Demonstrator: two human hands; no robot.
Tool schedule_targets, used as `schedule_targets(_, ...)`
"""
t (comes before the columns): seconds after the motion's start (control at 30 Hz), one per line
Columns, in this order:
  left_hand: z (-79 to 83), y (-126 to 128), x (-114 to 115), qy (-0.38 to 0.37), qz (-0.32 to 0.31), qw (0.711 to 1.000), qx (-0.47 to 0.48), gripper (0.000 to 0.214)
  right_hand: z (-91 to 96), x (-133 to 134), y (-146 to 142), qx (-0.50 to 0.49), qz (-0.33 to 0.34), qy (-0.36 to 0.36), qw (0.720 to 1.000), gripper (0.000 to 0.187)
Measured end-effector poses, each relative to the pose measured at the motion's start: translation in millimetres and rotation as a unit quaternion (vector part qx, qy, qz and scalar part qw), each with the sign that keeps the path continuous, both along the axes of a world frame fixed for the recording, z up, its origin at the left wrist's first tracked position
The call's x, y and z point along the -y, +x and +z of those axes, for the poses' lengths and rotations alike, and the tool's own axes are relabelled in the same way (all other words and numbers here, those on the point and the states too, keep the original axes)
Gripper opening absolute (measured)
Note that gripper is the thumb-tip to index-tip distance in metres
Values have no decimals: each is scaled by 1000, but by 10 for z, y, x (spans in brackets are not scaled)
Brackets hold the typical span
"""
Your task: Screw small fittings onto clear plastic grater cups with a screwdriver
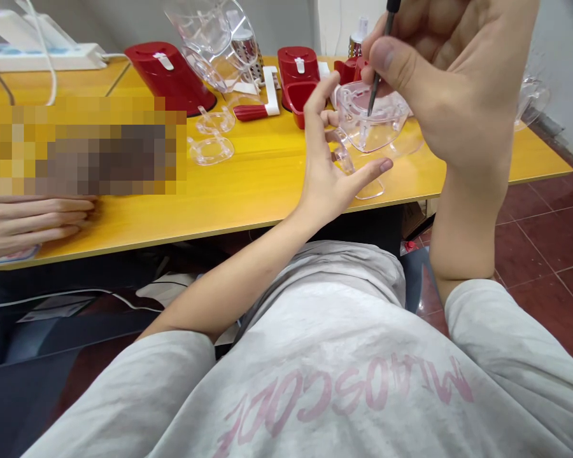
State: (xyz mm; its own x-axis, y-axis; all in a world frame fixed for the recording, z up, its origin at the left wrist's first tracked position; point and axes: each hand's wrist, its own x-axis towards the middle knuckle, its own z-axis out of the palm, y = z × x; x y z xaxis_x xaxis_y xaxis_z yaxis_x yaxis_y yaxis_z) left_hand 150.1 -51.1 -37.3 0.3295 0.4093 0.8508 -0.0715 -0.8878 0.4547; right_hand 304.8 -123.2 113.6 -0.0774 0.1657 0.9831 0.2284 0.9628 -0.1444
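A screwdriver (386,35) with a black handle and a dark shaft is pinched in my right hand (439,76). Its tip points down at a clear plastic part (370,130) with a raised rim and legs. At the left side of that part is my left hand (327,159), its fingers curled against the plastic and its thumb stretched out in front. Some of these fingertips are hidden behind the clear plastic. Whether the screwdriver tip sits on a screw is too small to tell.
Red grater bases (169,73) and a crank with a red handle (255,112) stand or lie behind on the yellow table (248,191). Clear rings (212,151) lie left of centre. Another person's hand (38,219) rests at the left, beside a blurred-out patch. A power strip (71,57) is at the back left.
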Motion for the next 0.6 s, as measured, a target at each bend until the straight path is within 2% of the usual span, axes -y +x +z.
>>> schedule_targets(0.03, 35, -35, -8, -4, 13, 1000, 11, 141, 30, 51, -29, -13, -16, -36, 999, 25)
schedule_targets(0.1, 109, -124, -24, -2, 40, 999, 32, 148, 77, 154, -74, -71, -18, -49, 996, 27)
schedule_targets(0.17, 201, -231, -33, 24, 69, 997, 32, 137, 92, 218, -90, -96, -24, -49, 994, 31)
schedule_targets(0.23, 330, -350, -13, 60, 82, 994, 49, 118, 70, 206, -84, -74, -40, -64, 994, 36)
schedule_targets(0.3, 501, -469, 50, 98, 70, 989, 81, 110, 17, 102, -70, -50, -51, -78, 994, 39)
schedule_targets(0.33, 592, -524, 92, 102, 54, 991, 67, 107, -15, 21, -62, -62, -47, -76, 994, 44)
schedule_targets(0.37, 679, -572, 132, 105, 38, 993, 40, 102, -48, -70, -52, -105, -37, -21, 994, 52)
schedule_targets(0.43, 813, -640, 183, 98, 16, 995, -6, 89, -102, -251, -27, -75, -17, 23, 997, 63)
schedule_targets(0.53, 871, -669, 129, 91, -6, 995, -37, 74, -141, -401, -6, -58, -36, 93, 993, 36)
schedule_targets(0.6, 839, -661, 27, 118, -12, 993, -23, 69, -149, -401, -32, -47, -71, 87, 993, 36)
